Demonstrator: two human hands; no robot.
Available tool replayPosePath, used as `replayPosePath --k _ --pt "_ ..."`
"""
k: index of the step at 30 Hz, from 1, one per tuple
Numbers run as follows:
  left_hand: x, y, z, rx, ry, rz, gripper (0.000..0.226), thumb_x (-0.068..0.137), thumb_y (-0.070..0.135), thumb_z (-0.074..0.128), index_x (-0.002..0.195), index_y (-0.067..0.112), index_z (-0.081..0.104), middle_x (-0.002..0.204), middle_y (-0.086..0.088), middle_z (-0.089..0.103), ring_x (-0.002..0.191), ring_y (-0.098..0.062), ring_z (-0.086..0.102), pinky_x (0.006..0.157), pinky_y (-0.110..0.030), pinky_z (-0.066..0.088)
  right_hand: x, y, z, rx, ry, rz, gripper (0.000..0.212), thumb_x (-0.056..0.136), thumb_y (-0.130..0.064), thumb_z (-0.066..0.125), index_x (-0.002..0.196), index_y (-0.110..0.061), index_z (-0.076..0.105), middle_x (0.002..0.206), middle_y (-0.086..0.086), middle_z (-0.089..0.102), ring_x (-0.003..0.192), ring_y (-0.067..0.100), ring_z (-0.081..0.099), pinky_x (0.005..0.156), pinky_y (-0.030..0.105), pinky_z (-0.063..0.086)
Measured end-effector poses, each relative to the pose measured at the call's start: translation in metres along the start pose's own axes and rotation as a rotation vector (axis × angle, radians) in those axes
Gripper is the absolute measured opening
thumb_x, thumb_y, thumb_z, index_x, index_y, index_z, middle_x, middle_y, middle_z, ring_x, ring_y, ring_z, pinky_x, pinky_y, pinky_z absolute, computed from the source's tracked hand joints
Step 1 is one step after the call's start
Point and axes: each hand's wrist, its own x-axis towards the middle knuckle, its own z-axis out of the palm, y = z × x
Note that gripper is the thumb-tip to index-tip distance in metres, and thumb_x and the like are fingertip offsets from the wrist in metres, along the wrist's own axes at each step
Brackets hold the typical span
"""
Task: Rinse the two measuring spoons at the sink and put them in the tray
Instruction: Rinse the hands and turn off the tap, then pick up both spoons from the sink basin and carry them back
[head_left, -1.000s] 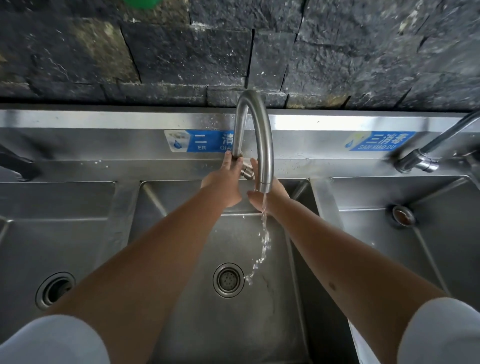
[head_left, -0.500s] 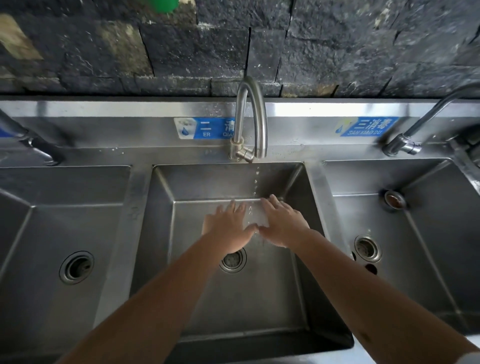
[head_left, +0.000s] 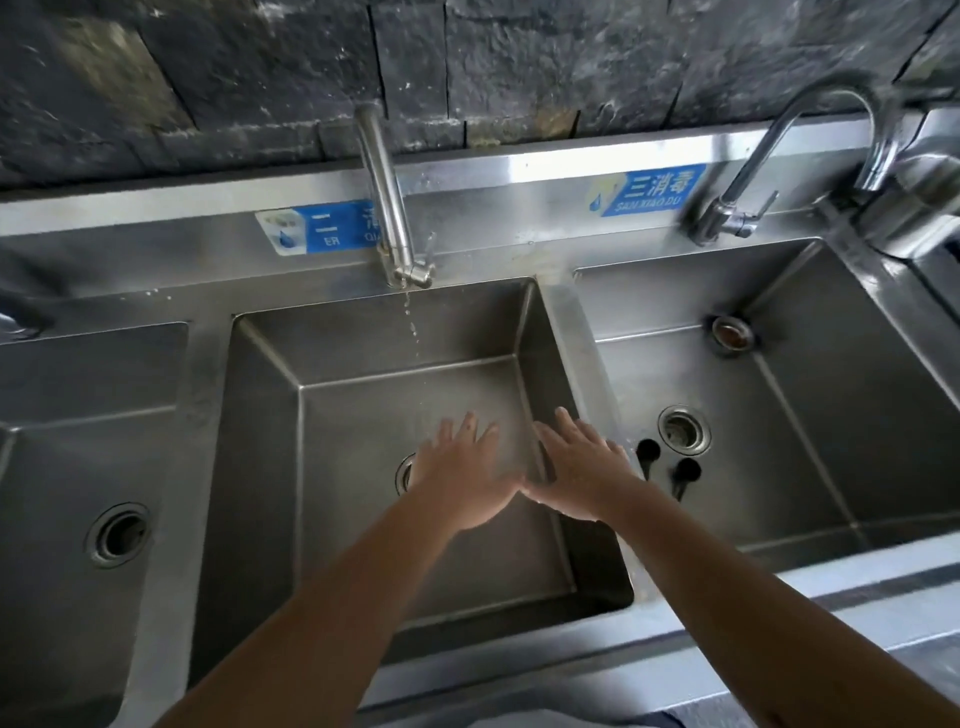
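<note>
Two black measuring spoons (head_left: 669, 467) lie on the floor of the right basin (head_left: 831, 415), beside its drain. My left hand (head_left: 462, 478) hovers flat over the middle basin (head_left: 363, 415), fingers spread and empty. My right hand (head_left: 582, 473) is beside it, also flat and empty, over the divider between the middle and right basins. The hands' thumbs nearly touch. The middle faucet (head_left: 387, 208) lets only a few drops fall. No tray is in view.
A stainless triple sink fills the view, with a left basin (head_left: 78, 467) and its drain. A second faucet (head_left: 753, 171) stands behind the right basin. A dark stone wall (head_left: 467, 62) rises behind. The counter's front edge (head_left: 779, 597) runs at the lower right.
My hands left the middle faucet, drew back over the basin and shifted right. The water stream has dropped to drips. The view swung right, showing the spoons in the right basin.
</note>
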Motion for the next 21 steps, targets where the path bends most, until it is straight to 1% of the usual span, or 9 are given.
replayPosePath --k 4,6,8,9,12,14,16,18,21 --pt "0.02 0.06 0.006 -0.004 0.005 0.149 0.078 0.085 0.067 0.026 0.151 0.026 0.021 0.162 -0.006 0.021 0.147 -0.035 0.018 0.113 -0.055 0.026 -0.016 0.065 -0.011 0.048 -0.034 0.109 0.089 0.085 -0.066 0.046 0.156 -0.028 0.007 0.167 0.006 0.002 0.15 0.032 0.014 0.114 0.055 0.025" --pt "0.033 0.094 0.012 -0.027 0.015 0.237 0.068 0.089 0.059 0.036 0.148 0.024 0.029 0.156 -0.005 0.033 0.144 -0.032 0.027 0.109 -0.052 0.034 -0.022 0.099 -0.014 0.103 -0.052 0.177 0.081 0.085 -0.061 0.051 0.153 -0.026 0.021 0.163 0.006 0.018 0.145 0.034 0.026 0.11 0.054 0.033" --pt "0.047 0.129 0.019 -0.081 0.012 0.313 0.059 0.092 0.047 0.046 0.143 0.022 0.035 0.147 -0.004 0.045 0.137 -0.028 0.037 0.104 -0.047 0.042 -0.026 0.134 -0.014 0.132 -0.071 0.224 0.068 0.082 -0.058 0.051 0.14 -0.023 0.042 0.145 0.004 0.041 0.132 0.033 0.044 0.101 0.052 0.044" --pt "0.055 0.146 0.024 -0.106 -0.009 0.336 0.056 0.093 0.042 0.048 0.143 0.021 0.036 0.144 -0.005 0.046 0.135 -0.027 0.039 0.103 -0.046 0.043 -0.026 0.152 -0.011 0.137 -0.092 0.246 0.06 0.082 -0.054 0.05 0.132 -0.022 0.049 0.136 0.003 0.049 0.126 0.031 0.05 0.097 0.05 0.047" --pt "0.079 0.193 0.042 -0.127 -0.092 0.368 0.044 0.095 0.028 0.05 0.136 0.013 0.045 0.135 -0.011 0.054 0.124 -0.031 0.051 0.096 -0.044 0.048 -0.02 0.202 0.001 0.115 -0.173 0.345 0.037 0.082 -0.036 0.051 0.117 -0.024 0.059 0.119 0.001 0.061 0.109 0.026 0.059 0.088 0.043 0.052" --pt "0.1 0.223 0.059 -0.122 -0.151 0.339 0.033 0.095 0.023 0.049 0.124 0.008 0.052 0.12 -0.014 0.062 0.108 -0.034 0.061 0.083 -0.04 0.051 -0.011 0.233 0.015 0.106 -0.235 0.4 0.035 0.083 -0.027 0.051 0.117 -0.023 0.059 0.115 0.003 0.064 0.104 0.027 0.061 0.087 0.041 0.053" --pt "0.122 0.248 0.076 -0.132 -0.228 0.267 0.028 0.094 0.021 0.05 0.119 0.008 0.052 0.113 -0.017 0.064 0.1 -0.035 0.063 0.077 -0.038 0.05 0.004 0.257 0.034 0.177 -0.283 0.432 0.035 0.086 -0.024 0.051 0.12 -0.021 0.057 0.112 0.005 0.065 0.101 0.028 0.062 0.089 0.043 0.053" --pt "0.146 0.264 0.098 -0.153 -0.303 0.169 0.026 0.094 0.017 0.049 0.118 0.011 0.05 0.112 -0.017 0.064 0.1 -0.035 0.062 0.08 -0.041 0.052 0.02 0.277 0.054 0.31 -0.316 0.449 0.034 0.089 -0.021 0.051 0.122 -0.017 0.059 0.114 0.008 0.067 0.102 0.028 0.063 0.09 0.038 0.051" --pt "0.181 0.273 0.138 -0.185 -0.381 -0.014 0.035 0.09 0.014 0.048 0.125 0.011 0.05 0.12 -0.016 0.062 0.111 -0.036 0.059 0.091 -0.046 0.052 0.043 0.301 0.084 0.489 -0.371 0.486 0.03 0.093 -0.026 0.053 0.118 -0.012 0.063 0.114 0.008 0.067 0.109 0.029 0.062 0.085 0.032 0.047"
